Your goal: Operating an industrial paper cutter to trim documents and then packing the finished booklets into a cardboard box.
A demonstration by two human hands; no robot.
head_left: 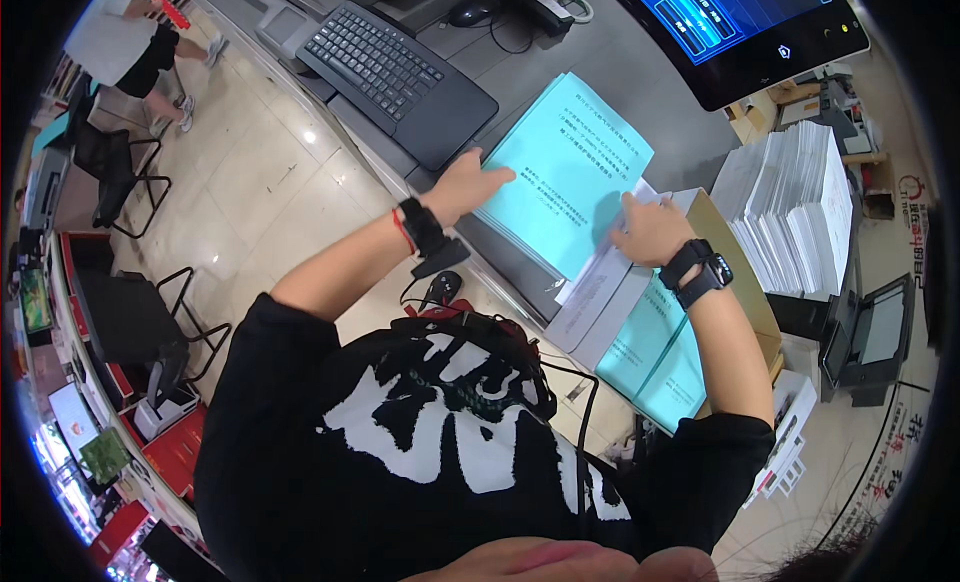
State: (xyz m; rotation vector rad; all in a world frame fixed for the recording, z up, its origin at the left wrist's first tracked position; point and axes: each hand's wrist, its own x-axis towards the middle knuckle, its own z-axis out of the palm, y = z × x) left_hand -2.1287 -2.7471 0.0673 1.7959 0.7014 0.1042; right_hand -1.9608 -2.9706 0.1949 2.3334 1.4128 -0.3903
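A stack of light-teal printed booklets [570, 162] lies at a slant on the grey desk in front of me. My left hand [467, 189] grips its left edge, the thumb resting on the top cover. At the lower right edge, my right hand [652, 230] is closed on the same stack with fingers bent; its fingertips are partly hidden. Just below my right hand, more teal booklets [650, 357] sit in a cardboard box [748, 282], crossed by a dark strap or gap. A whitish flap or sheet [600, 297] lies between the stack and these booklets.
A black keyboard [390, 77] lies left of the stack, with a mouse [473, 10] behind it. A lit touchscreen [700, 27] stands at the far right. Tall white paper piles [785, 207] rise beyond the box. Black chairs [130, 322] and another person [125, 47] are at the left.
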